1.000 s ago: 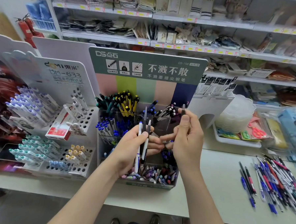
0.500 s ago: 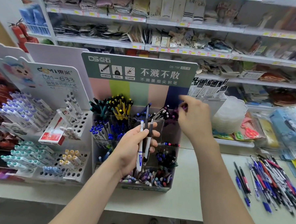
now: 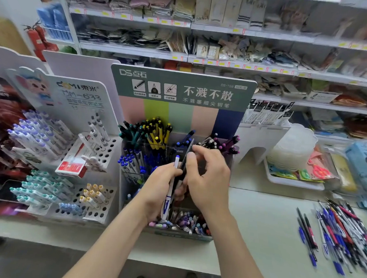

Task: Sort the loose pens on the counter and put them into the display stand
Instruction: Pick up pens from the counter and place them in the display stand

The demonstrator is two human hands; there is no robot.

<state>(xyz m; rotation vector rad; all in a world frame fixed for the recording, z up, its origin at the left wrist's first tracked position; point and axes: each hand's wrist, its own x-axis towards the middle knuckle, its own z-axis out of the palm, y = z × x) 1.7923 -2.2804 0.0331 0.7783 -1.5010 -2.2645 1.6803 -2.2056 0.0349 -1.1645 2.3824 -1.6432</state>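
The tiered display stand (image 3: pixel 182 90) with a green header holds compartments of green, yellow, blue and purple pens. In front of it my left hand (image 3: pixel 156 192) grips a small bunch: a white pen with a blue cap (image 3: pixel 171 185) and dark pens. My right hand (image 3: pixel 210 182) is against the left one, its thumb and forefinger pinched on the top of a dark pen (image 3: pixel 185 160) in that bunch. A pile of loose pens (image 3: pixel 343 232), blue, red and black, lies on the white counter (image 3: pixel 258 227) at the right.
A second pen rack (image 3: pixel 94 198) with white markers and a red box (image 3: pixel 72 165) stands to the left. A white tray (image 3: pixel 293 183) with stacked plastic cups and packets sits behind the counter at the right. Stocked shelves run along the back.
My right hand came back down from the stand's purple pen compartment to my left hand and closed on a dark pen there. The left hand kept its bunch.
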